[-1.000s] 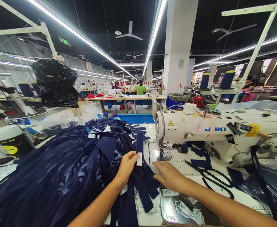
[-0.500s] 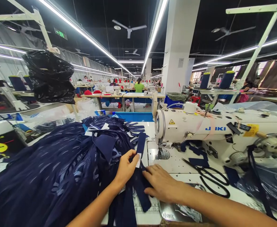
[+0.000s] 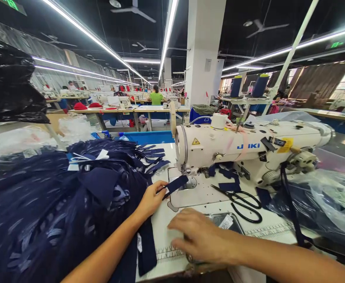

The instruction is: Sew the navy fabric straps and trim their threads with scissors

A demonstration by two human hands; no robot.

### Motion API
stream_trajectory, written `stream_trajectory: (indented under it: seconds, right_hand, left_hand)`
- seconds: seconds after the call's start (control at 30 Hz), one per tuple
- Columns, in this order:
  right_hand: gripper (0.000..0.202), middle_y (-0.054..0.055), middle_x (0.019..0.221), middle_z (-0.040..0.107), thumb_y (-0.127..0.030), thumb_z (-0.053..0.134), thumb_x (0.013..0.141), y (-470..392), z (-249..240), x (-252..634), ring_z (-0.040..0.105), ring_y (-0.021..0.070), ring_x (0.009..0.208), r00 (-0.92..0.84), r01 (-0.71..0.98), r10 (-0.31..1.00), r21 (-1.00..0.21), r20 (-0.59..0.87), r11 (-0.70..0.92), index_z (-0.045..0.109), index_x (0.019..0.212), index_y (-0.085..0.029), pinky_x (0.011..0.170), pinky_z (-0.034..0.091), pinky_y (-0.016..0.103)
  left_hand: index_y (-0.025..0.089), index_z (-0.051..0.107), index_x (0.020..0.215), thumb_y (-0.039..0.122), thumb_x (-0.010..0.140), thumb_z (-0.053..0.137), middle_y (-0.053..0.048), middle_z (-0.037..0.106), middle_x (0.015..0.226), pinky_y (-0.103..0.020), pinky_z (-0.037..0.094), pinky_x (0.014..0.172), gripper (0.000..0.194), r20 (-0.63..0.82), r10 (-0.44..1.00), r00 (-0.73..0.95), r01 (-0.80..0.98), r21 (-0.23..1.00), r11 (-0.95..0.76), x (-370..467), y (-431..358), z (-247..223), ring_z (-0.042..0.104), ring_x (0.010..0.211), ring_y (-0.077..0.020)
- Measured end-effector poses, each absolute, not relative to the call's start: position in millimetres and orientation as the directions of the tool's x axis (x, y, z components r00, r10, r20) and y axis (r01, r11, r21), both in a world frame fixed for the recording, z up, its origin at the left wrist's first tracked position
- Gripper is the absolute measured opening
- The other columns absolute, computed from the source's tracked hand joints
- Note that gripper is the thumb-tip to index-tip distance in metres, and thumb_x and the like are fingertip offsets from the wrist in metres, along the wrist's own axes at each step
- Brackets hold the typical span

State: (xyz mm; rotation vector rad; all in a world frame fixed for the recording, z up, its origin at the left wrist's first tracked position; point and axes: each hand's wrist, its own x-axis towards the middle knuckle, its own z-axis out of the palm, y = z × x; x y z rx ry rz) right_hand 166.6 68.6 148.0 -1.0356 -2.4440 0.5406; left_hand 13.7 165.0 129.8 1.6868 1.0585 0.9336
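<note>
My left hand [image 3: 152,199] is closed on a navy fabric strip [image 3: 177,185], fingers pinching it near a partly hidden white label. The strip's free end points right, over the metal needle plate [image 3: 193,183] of the white sewing machine [image 3: 219,143]. Apart from the strip, my right hand [image 3: 194,232] hovers over the table's near edge, thumb and fingers apart, slightly blurred, with nothing visible in it. Just beyond that hand is a metal tray [image 3: 237,225] with a white label [image 3: 226,222] in it, partly hidden by my hand and forearm.
A large heap of navy garments [image 3: 72,196] covers the left side. Black-handled scissors [image 3: 246,204] lie beside navy scraps [image 3: 228,186] under the machine arm. Plastic-wrapped navy fabric [image 3: 296,212] is at right. A black plastic bag [image 3: 7,82] hangs at upper left.
My left hand has swung the strip from upright to pointing right, over the needle plate. My right hand has let go of the strip and drawn nearer to me. The view has turned right.
</note>
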Motion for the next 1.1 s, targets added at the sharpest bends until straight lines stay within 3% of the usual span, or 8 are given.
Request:
stream_trajectory:
  seconds: [0.03,0.1,0.17,0.3,0.5,0.67,1.1]
  right_hand:
    - [0.01,0.005,0.077,0.061,-0.024,0.053,0.077,74,146,179,0.053,0.0201,0.076,-0.492,0.566,0.839,-0.647,0.234,0.512,0.059,0.08,-0.018,0.072,0.038,0.033]
    - [0.008,0.002,0.067,0.055,-0.026,0.055,0.072,88,141,197,0.051,0.0179,0.066,-0.216,0.348,0.97,-0.92,0.108,0.18,0.055,0.069,-0.019,0.063,0.038,0.032]
    - [0.014,0.0,0.063,0.052,-0.032,0.052,0.073,102,136,206,0.048,0.0143,0.055,-0.121,0.194,0.993,-0.981,-0.005,0.019,0.049,0.067,-0.019,0.055,0.037,0.03]
    - [0.024,0.002,0.073,0.056,-0.042,0.051,0.072,119,134,203,0.049,0.0106,0.049,-0.113,0.033,0.988,-0.994,-0.104,-0.101,0.047,0.075,-0.019,0.05,0.035,0.027]
    - [0.036,-0.005,0.045,0.048,-0.049,0.066,0.057,126,135,188,0.041,0.008,0.044,-0.113,-0.071,0.986,-0.989,-0.12,-0.129,0.054,0.062,-0.016,0.05,0.032,0.025]
    - [0.041,-0.005,0.043,0.049,-0.053,0.069,0.05,122,138,185,0.041,0.0068,0.044,-0.073,-0.079,0.991,-0.99,-0.112,-0.118,0.055,0.057,-0.015,0.052,0.031,0.024]
    - [0.036,-0.005,0.046,0.05,-0.049,0.069,0.054,119,132,187,0.041,0.0078,0.045,-0.064,-0.111,0.996,-0.991,-0.065,-0.072,0.057,0.059,-0.016,0.051,0.031,0.024]
  left_hand:
    - [0.015,0.056,0.083,0.028,0.067,0.049,-0.001,0.061,0.069,-0.025,0.043,0.061,0.023,0.127,0.931,0.342,0.228,0.95,-0.213,11,163,130,0.056,0.062,-0.0146]
    - [0.014,0.054,0.088,0.027,0.068,0.049,-0.001,0.061,0.069,-0.025,0.043,0.062,0.024,0.12,0.93,0.347,0.197,0.96,-0.198,8,158,133,0.056,0.062,-0.0139]
    - [0.014,0.053,0.09,0.027,0.07,0.05,-0.001,0.06,0.069,-0.026,0.043,0.064,0.024,0.111,0.922,0.371,0.155,0.971,-0.179,7,153,137,0.056,0.063,-0.0137]
    - [0.015,0.052,0.096,0.027,0.072,0.051,0.001,0.058,0.065,-0.025,0.042,0.063,0.027,0.11,0.887,0.449,0.141,0.971,-0.192,5,148,143,0.056,0.062,-0.0132]
    - [0.014,0.049,0.105,0.028,0.075,0.047,-0.001,0.058,0.069,-0.024,0.041,0.059,0.033,0.122,0.866,0.485,0.224,0.94,-0.258,-2,147,143,0.056,0.065,-0.0147]
    - [0.015,0.049,0.106,0.026,0.076,0.045,0.001,0.055,0.066,-0.022,0.037,0.054,0.032,0.179,0.871,0.457,0.265,0.908,-0.325,-6,149,142,0.051,0.06,-0.0124]
    - [0.012,0.051,0.103,0.02,0.072,0.044,0.004,0.051,0.06,-0.02,0.033,0.052,0.033,0.232,0.863,0.449,0.275,0.883,-0.38,-7,147,144,0.044,0.054,-0.0096]
